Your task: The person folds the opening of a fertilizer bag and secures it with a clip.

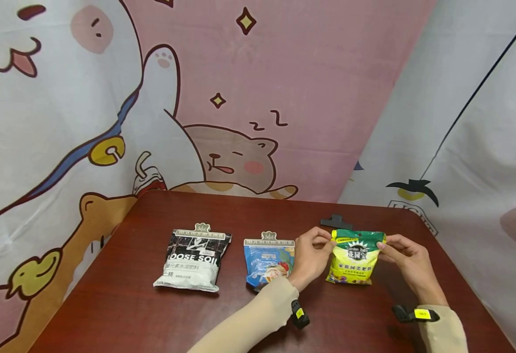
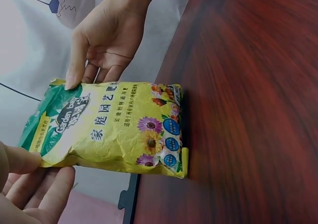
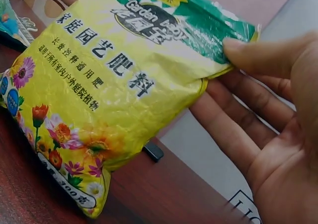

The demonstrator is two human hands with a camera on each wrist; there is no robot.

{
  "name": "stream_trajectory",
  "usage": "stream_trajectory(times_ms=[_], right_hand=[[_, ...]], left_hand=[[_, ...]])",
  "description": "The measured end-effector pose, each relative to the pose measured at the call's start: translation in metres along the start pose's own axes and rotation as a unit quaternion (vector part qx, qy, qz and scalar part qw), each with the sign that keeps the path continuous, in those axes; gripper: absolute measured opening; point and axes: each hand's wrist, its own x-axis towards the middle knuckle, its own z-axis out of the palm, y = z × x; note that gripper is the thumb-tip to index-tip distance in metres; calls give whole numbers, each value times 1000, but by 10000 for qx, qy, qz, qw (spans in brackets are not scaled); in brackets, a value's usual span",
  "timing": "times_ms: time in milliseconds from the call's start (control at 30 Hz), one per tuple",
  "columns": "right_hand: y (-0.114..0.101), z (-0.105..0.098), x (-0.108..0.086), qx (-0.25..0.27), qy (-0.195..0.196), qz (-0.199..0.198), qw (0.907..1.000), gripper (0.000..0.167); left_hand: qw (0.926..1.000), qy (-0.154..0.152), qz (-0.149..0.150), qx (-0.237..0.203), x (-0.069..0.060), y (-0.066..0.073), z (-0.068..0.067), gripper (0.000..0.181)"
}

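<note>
A yellow and green fertilizer bag point(image 1: 354, 264) is held between my two hands at the right side of the table, its printed front facing me. My left hand point(image 1: 312, 257) pinches its upper left edge between thumb and fingers. At the opposite upper edge, my right hand point(image 1: 413, 267) grips the bag, with the thumb point(image 3: 243, 52) on the green band and the fingers behind. Flowers are printed along the bag's lower part in both wrist views. Just behind the bag lies a black clip point(image 1: 336, 221), partly hidden by it.
Left of my hands lies a blue bag point(image 1: 258, 260) with a metal clip point(image 1: 269, 239) across its top, partly covered by my left hand. Farther left is a black and white soil bag point(image 1: 192, 264), also clipped. A cartoon-printed cloth point(image 1: 311, 98) hangs behind the dark red table point(image 1: 121, 304).
</note>
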Motion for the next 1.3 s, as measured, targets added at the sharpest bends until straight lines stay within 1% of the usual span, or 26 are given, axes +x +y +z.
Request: stream_trajectory(times_ms=[133, 233, 300, 367, 467, 600, 700, 767, 867, 967, 1133, 1200, 1300], right_hand=[[0, -1, -2, 353, -82, -283, 9989, 21], [0, -2, -4, 677, -193, -463, 9964, 15], [0, -3, -3, 1057, -395, -630, 9916, 12], [0, -4, -2, 1316, -669, -780, 9860, 15], [2, -7, 0, 1412, -1106, -924, 9794, 22], [4, -9, 3, 1279, -1459, -928, 9766, 25], [6, -11, 4, 1383, -1599, -858, 9736, 27], [7, -12, 5, 1418, -1659, -834, 9723, 27], [7, -14, 4, 1293, -1762, -748, 9730, 28], [7, -15, 3, 1018, -1788, -569, 9770, 29], [6, -17, 2, 650, -1599, -171, 9848, 35], [4, -18, 2, 516, -1551, -24, 9865, 40], [0, -18, 2, 228, -1520, 222, 9879, 53]], left_hand=[[9997, -134, 53, -202, -3, -1, -5, 7], [9991, -235, 195, -290, -6, -2, -10, 7], [9987, -294, 274, -329, -7, -4, -12, 6], [9982, -354, 318, -357, -9, -5, -14, 6], [9979, -403, 313, -406, -11, -7, -16, 7], [9965, -580, 298, -519, -12, -9, -18, 9], [9954, -711, 322, -553, -12, -10, -19, 12], [9951, -745, 393, -522, -11, -12, -19, 14], [9947, -786, 470, -473, -11, -13, -18, 17], [9941, -819, 552, -457, -11, -15, -18, 20], [9926, -861, 739, -427, -11, -17, -18, 27], [9920, -881, 798, -420, -10, -18, -18, 30], [9907, -920, 909, -412, -8, -20, -19, 33]])
